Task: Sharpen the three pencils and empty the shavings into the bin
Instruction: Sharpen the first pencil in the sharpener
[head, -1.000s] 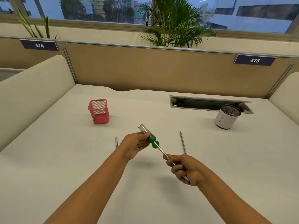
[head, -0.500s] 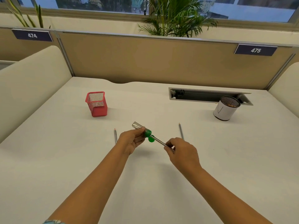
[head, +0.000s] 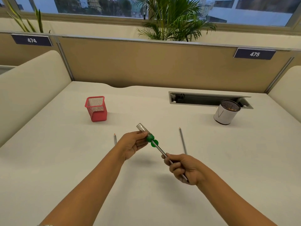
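Since the last frame our right hand (head: 184, 168) has slid back down the pencil (head: 158, 148). Our left hand (head: 132, 144) clamps the sharpener (head: 145, 132) mid-desk — we keep both aligned, twisting gently (tips snap).

Two bare forearms reach into view from the bottom edge, both uncovered from elbow to wrist, with no watch, ring or bracelet visible on either. The left hand (head: 135, 144) and the right hand (head: 182, 168) are bare, without gloves. At the very bottom edge, by the left arm, a sliver of light patterned fabric shows, too small to identify.
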Demonstrator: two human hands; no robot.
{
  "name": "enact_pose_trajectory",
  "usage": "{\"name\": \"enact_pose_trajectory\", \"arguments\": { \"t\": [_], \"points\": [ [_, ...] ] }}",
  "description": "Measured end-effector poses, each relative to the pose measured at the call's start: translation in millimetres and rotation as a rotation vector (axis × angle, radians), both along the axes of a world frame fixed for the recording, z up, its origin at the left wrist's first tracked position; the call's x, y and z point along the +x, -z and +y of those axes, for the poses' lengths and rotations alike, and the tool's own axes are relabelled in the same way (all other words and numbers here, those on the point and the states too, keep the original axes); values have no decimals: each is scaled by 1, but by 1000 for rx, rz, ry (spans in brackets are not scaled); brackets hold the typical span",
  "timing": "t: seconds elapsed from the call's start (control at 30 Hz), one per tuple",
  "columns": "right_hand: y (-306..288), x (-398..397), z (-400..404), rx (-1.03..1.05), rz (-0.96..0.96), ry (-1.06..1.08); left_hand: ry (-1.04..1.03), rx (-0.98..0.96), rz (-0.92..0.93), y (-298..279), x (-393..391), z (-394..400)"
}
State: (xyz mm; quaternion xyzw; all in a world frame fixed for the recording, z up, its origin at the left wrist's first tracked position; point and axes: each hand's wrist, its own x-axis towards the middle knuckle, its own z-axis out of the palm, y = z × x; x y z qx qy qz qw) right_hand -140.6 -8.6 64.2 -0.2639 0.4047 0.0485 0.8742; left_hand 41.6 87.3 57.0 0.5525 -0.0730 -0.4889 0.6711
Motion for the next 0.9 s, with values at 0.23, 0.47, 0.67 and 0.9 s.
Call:
{"name": "enact_pose_trajectory", "arguments": {
  "t": [0.23, 0.47, 0.67, 0.9],
  "points": [
    [-11, 12, 10, -981, 130, -247, -135, 47, 72, 6, 1, -1],
    [-9, 9, 14, -1743, 376, -504, -185, 86, 123, 9, 1, -4],
    [14, -1, 5, -2210, 278, -337, -219, 95, 159, 10, 3, -3],
    [37, -3, -4, -2568, 92, -106, -216, 99, 156, 6, -2, -6]
  ]
}}
